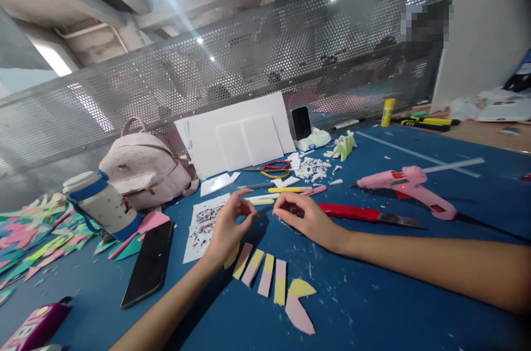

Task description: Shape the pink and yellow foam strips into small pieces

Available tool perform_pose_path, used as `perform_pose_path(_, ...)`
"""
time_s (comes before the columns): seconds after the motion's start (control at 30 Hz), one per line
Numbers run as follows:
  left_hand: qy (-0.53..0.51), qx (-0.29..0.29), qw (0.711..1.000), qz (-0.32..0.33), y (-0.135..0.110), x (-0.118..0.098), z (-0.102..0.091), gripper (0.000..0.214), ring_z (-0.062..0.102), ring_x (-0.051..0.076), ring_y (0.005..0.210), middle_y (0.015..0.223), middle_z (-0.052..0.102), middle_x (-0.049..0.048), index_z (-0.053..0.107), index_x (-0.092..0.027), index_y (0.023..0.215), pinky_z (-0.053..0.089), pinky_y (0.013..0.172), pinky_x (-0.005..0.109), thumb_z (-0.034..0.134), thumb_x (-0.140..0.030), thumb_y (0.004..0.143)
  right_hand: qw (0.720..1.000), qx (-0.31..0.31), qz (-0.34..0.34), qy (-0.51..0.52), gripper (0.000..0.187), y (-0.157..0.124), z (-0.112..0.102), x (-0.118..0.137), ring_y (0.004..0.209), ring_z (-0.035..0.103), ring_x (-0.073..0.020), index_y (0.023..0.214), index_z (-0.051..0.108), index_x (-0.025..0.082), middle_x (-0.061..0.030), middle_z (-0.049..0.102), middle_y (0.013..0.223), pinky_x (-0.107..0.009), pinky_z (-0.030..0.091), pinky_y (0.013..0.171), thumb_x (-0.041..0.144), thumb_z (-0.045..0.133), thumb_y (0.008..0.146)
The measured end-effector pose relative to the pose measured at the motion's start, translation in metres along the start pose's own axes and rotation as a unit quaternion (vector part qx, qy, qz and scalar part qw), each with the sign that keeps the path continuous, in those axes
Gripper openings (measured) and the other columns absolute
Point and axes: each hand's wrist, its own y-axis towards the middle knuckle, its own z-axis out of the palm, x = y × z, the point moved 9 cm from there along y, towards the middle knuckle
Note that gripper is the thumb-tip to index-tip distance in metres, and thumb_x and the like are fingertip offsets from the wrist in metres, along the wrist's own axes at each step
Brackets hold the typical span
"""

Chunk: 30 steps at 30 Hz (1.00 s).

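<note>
My left hand hovers over the blue table with its fingers curved and thumb apart, nothing visible in them. Across a small gap, my right hand rests near the table with its fingers curled together. Whatever they may hold is hidden; a thin, clear edge shows beneath them. In front of both hands lies a row of pink-and-yellow foam strips, with a notched pink-and-yellow foam piece at its right end. A white sheet with small dark bits lies left of my left hand. Behind my right hand is a red-handled utility knife.
A pink glue gun with a lit red light lies at right, its cord trailing off. Scissors, pens and white scraps lie behind. At left are a phone, a tumbler, a backpack and foam offcuts.
</note>
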Motion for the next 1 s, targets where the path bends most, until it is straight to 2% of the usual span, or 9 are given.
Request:
perform_pose_path(0.2,-0.122,-0.041,0.991,-0.038,-0.008,-0.006,-0.005,0.043,0.068,0.016,0.080,0.089,0.069,0.0034,0.055,-0.020,0.123,0.057,0.081,0.034,0.069,-0.019,0.082,0.999,0.009,-0.039,-0.029,0.016,-0.006,0.003,0.013,0.064,0.048,-0.0132,0.080,0.059,0.018,0.0005,0.055,0.074,-0.025,0.037,0.057,0.025,0.056,0.093)
perform_pose_path(0.3,-0.175,-0.057,0.981,-0.064,-0.010,-0.003,-0.005,0.046,0.070,0.018,0.082,0.088,0.073,0.0042,0.058,-0.020,0.120,0.058,0.084,0.035,0.075,-0.018,0.078,0.998,0.005,-0.049,-0.032,0.015,-0.007,0.002,0.016,0.063,0.047,-0.0131,0.079,0.058,0.019,0.0006,0.054,0.072,-0.025,0.036,0.056,0.024,0.056,0.093)
perform_pose_path(0.4,-0.198,-0.052,0.977,-0.060,-0.011,-0.006,-0.002,0.046,0.070,0.016,0.081,0.087,0.073,0.0032,0.060,-0.020,0.118,0.058,0.084,0.033,0.076,-0.014,0.076,0.998,0.004,-0.052,-0.033,0.015,-0.006,0.002,0.016,0.063,0.047,-0.0128,0.079,0.058,0.019,0.0009,0.053,0.072,-0.025,0.036,0.056,0.023,0.055,0.093)
perform_pose_path(1.0,-0.205,-0.046,0.976,-0.051,-0.013,-0.006,0.003,0.040,0.068,0.015,0.081,0.087,0.071,0.0027,0.060,-0.020,0.114,0.055,0.081,0.031,0.076,-0.014,0.078,0.996,-0.004,-0.043,-0.075,0.014,-0.005,0.001,0.011,0.061,0.046,-0.0126,0.077,0.057,0.019,0.0014,0.055,0.071,-0.025,0.036,0.054,0.022,0.057,0.091)
